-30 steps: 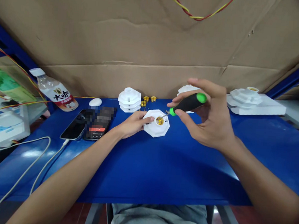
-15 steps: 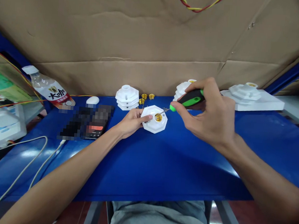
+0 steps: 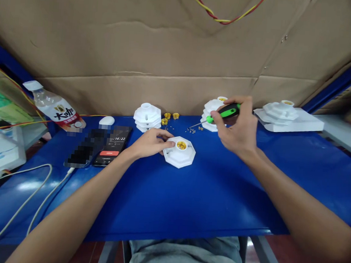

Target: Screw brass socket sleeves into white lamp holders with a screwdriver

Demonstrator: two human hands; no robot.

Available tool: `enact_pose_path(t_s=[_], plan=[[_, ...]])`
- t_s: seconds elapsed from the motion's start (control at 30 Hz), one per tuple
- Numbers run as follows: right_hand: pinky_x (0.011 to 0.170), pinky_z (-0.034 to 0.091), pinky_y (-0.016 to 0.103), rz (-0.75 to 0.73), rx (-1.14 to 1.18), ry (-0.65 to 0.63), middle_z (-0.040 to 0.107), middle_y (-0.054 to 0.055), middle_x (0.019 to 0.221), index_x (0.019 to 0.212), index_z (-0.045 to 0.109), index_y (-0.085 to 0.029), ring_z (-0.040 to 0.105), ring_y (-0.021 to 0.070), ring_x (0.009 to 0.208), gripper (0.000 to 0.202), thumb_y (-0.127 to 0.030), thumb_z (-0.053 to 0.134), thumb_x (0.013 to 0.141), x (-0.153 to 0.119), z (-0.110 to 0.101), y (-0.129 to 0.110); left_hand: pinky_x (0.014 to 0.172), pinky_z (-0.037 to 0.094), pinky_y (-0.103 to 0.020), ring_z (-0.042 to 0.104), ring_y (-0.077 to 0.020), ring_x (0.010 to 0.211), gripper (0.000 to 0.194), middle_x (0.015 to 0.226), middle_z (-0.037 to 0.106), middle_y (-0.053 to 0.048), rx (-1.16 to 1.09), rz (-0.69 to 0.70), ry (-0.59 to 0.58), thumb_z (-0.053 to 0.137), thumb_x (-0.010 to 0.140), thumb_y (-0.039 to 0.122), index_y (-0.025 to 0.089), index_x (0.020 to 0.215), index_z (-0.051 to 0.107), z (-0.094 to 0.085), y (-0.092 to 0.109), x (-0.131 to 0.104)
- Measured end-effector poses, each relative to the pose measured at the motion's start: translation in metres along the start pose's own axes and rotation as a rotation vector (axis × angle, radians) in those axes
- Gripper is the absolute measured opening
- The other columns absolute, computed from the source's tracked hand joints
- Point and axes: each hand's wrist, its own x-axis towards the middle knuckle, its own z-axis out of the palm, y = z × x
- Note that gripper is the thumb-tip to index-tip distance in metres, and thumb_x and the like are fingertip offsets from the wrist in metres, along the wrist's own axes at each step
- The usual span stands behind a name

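My left hand (image 3: 154, 143) grips the left edge of a white octagonal lamp holder (image 3: 178, 158), which sits on the blue table with a brass threaded ring in its socket. In my right hand (image 3: 239, 126) is a green and black screwdriver (image 3: 224, 113), tilted down to the left. Its tip is near a scatter of small screws (image 3: 190, 130) behind the lamp holder. Several loose brass threaded shells (image 3: 166, 116) lie beside a stack of white lamp holders (image 3: 147, 115). Partly hidden by my right hand, another stack of lamp holders (image 3: 209, 110) stands behind.
To the left lie two phones (image 3: 113, 145), a white oval object (image 3: 106, 121), a drink bottle (image 3: 55, 108) and a white cable (image 3: 44, 194). At the back right, lamp holders (image 3: 282, 111) rest on a white box (image 3: 310, 122). Twisted red-yellow wire (image 3: 220, 20) hangs above.
The screwdriver tip has left the lamp holder's socket and moved back to the loose screws. The lamp holder, tilted up before, is now lower and flatter on the table.
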Motion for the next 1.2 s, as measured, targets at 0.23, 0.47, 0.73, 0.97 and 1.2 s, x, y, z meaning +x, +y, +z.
enact_pose_path(t_s=[0.23, 0.47, 0.73, 0.97, 1.2], plan=[[0.066, 0.068, 0.035, -0.012, -0.032, -0.104, 0.074, 0.004, 0.101, 0.117, 0.057, -0.027, 0.076, 0.0212, 0.077, 0.037, -0.041, 0.079, 0.091, -0.015, 0.012, 0.009, 0.077, 0.055, -0.037, 0.074, -0.0255, 0.086, 0.027, 0.109, 0.084, -0.011, 0.261, 0.208, 0.065, 0.077, 0.089, 0.035, 0.02, 0.11, 0.084, 0.002, -0.001, 0.001], [0.065, 0.069, 0.034, 0.01, 0.029, -0.083, 0.076, 0.002, 0.095, 0.115, 0.056, -0.028, 0.077, 0.0213, 0.075, 0.04, -0.046, 0.082, 0.09, -0.011, 0.011, 0.008, 0.077, 0.055, -0.036, 0.072, -0.023, 0.083, 0.017, 0.1, 0.083, -0.009, 0.191, 0.208, 0.132, 0.074, 0.089, 0.028, 0.02, 0.101, 0.083, 0.004, -0.011, 0.008], [0.061, 0.07, 0.038, 0.065, 0.285, 0.01, 0.073, 0.002, 0.096, 0.119, 0.055, -0.03, 0.079, 0.0244, 0.078, 0.042, -0.041, 0.083, 0.09, -0.012, 0.017, -0.004, 0.074, 0.057, -0.034, 0.073, -0.021, 0.08, 0.018, 0.098, 0.082, -0.01, 0.065, 0.226, 0.327, 0.083, 0.085, 0.03, 0.018, 0.098, 0.078, 0.011, -0.014, 0.01], [0.064, 0.072, 0.039, 0.083, 0.34, 0.005, 0.073, 0.001, 0.095, 0.117, 0.055, -0.03, 0.079, 0.0233, 0.074, 0.042, -0.039, 0.085, 0.089, -0.013, 0.017, -0.011, 0.081, 0.057, -0.038, 0.072, -0.0218, 0.08, 0.019, 0.101, 0.084, -0.009, 0.076, 0.257, 0.326, 0.08, 0.09, 0.036, 0.02, 0.101, 0.083, 0.012, -0.014, 0.009], [0.066, 0.072, 0.038, 0.023, 0.272, -0.033, 0.073, 0.002, 0.096, 0.121, 0.053, -0.03, 0.079, 0.0234, 0.08, 0.04, -0.039, 0.08, 0.093, -0.014, 0.015, -0.014, 0.082, 0.056, -0.037, 0.071, -0.0212, 0.08, 0.014, 0.097, 0.083, -0.008, 0.154, 0.283, 0.333, 0.075, 0.094, 0.032, 0.02, 0.098, 0.083, 0.015, -0.013, 0.009]])
